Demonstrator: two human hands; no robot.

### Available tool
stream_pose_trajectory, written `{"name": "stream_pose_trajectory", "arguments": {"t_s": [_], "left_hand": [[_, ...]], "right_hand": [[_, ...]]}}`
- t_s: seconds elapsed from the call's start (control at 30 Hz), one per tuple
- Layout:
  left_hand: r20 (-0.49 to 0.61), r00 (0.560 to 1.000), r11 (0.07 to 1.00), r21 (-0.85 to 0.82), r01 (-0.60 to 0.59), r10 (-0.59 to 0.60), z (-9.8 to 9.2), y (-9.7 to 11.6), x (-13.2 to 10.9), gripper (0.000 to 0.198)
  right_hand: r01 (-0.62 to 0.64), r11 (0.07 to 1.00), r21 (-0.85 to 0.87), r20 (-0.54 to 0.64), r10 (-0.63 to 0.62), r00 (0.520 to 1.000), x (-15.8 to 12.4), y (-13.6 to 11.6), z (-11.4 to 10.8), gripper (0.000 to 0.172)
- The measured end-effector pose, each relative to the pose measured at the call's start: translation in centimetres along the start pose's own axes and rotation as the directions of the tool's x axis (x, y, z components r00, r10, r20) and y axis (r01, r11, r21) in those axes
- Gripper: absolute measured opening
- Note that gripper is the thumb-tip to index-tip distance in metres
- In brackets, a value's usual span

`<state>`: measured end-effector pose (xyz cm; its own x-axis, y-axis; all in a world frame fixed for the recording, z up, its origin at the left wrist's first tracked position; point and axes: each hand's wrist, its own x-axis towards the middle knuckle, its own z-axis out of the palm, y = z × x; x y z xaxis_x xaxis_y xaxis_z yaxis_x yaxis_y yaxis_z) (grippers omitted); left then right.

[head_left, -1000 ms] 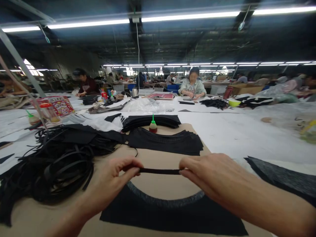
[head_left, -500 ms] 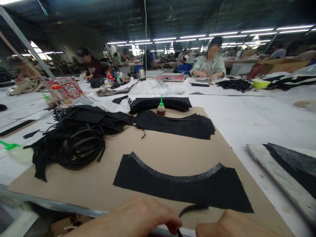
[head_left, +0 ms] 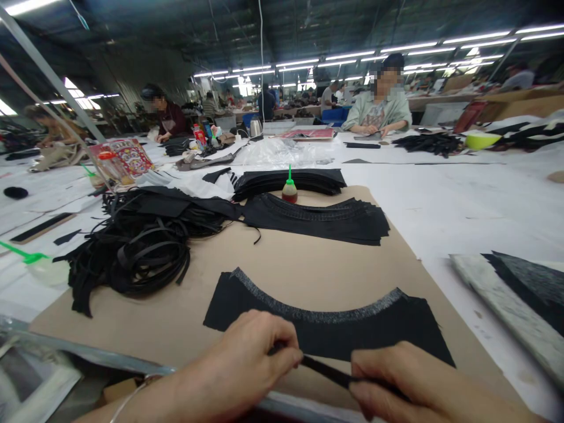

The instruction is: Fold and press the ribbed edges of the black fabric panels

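Note:
A thin black strip (head_left: 326, 372) is stretched between my two hands above the near edge of the brown board. My left hand (head_left: 258, 352) pinches one end between thumb and fingers. Closed around the other part of it is my right hand (head_left: 396, 379), low at the right. Just beyond my hands a curved black fabric piece (head_left: 343, 335) lies flat, with a grey speckled band along its concave edge. My left hand overlaps its lower edge in view. Farther back lie a stack of curved black pieces (head_left: 317, 226) and a heap of black strips (head_left: 145, 252).
A small glue bottle with green tip (head_left: 289, 191) stands behind the stack; another bottle (head_left: 44, 267) lies at left. More black pieces (head_left: 288, 179) are stacked behind. A stone slab (head_left: 484, 299) with dark fabric sits at right. A co-worker (head_left: 379, 111) works across the table.
My hands have risen from the lower edge of the view. The black strip, earlier loose and curled near my fingers, is now drawn out between both hands. The view has shifted slightly.

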<state>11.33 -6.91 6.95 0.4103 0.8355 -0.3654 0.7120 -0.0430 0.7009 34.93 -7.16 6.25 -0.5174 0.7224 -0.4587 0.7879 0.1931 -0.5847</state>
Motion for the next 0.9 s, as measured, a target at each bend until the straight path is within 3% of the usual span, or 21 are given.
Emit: {"name": "stream_pose_trajectory", "arguments": {"t_s": [0.07, 0.2, 0.4, 0.9], "left_hand": [[-0.054, 0.998, 0.999, 0.033, -0.034, 0.035, 0.1, -1.1, 1.8, 0.021], [-0.061, 0.998, 0.999, 0.036, -0.013, 0.015, 0.7, -2.7, 4.6, 0.016], [-0.12, 0.992, 0.995, 0.097, 0.035, -0.023, 1.6, -3.6, 7.1, 0.01], [-0.163, 0.986, 0.979, 0.191, 0.066, -0.034, 2.6, -3.4, 8.0, 0.016]], "right_hand": [[-0.053, 0.999, -0.014, -0.026, 0.052, 0.998, 1.2, 0.4, -0.6, 0.029], [-0.145, 0.981, -0.128, -0.132, 0.128, 0.983, 3.7, 1.2, -0.3, 0.021], [-0.18, 0.955, -0.234, -0.176, 0.141, 0.974, 5.9, 2.1, 0.2, 0.024], [-0.259, 0.903, -0.342, -0.233, 0.185, 0.955, 7.2, 2.2, 0.6, 0.026]]}}
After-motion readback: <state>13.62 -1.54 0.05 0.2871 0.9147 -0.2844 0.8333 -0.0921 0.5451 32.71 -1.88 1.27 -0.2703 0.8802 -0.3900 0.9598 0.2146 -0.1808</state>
